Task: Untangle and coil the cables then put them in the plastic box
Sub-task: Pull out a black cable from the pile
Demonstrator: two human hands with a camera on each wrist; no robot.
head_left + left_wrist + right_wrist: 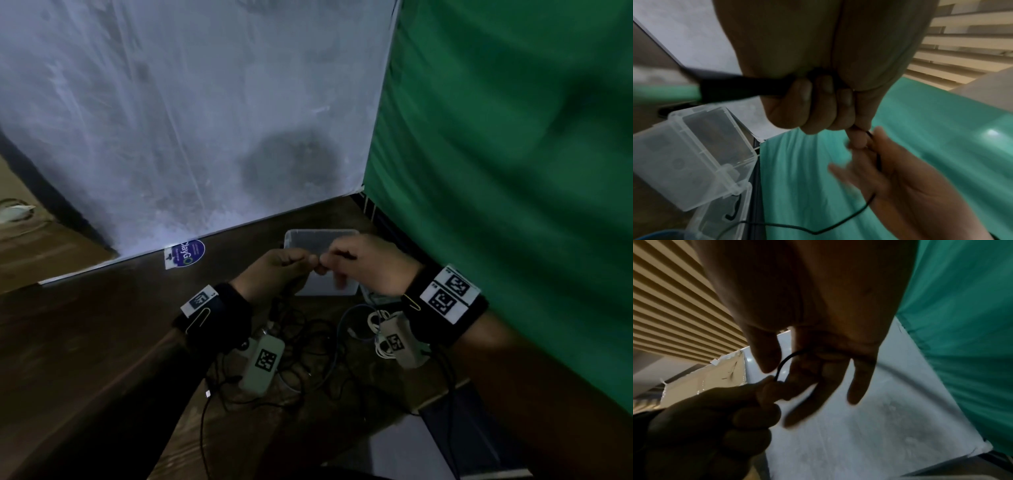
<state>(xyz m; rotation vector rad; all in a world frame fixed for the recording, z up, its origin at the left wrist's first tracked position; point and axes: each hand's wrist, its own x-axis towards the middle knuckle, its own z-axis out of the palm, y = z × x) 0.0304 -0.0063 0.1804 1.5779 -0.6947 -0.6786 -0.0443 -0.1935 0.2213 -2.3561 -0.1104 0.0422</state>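
Just below the middle of the head view, the left hand [281,267] and right hand [363,270] meet fingertip to fingertip, raised above the table. The left hand is clenched, its thumb and forefinger pinching a thin black cable [844,222], and its curled fingers also grip a thicker black plug body [740,89] that sticks out toward the left edge of the left wrist view. The right hand pinches the same thin cable where it arcs up between the two hands [784,363], its other fingers hanging loosely spread. Directly behind the hands stands the clear plastic box [322,240], its hinged lid open. Below the hands, in the lower middle of the frame, a tangle of black cables [308,342] lies on the brown table [102,325], with a blue cable [342,329] and a white cable [375,320] to its right. A green cloth [496,171] fills the right side.
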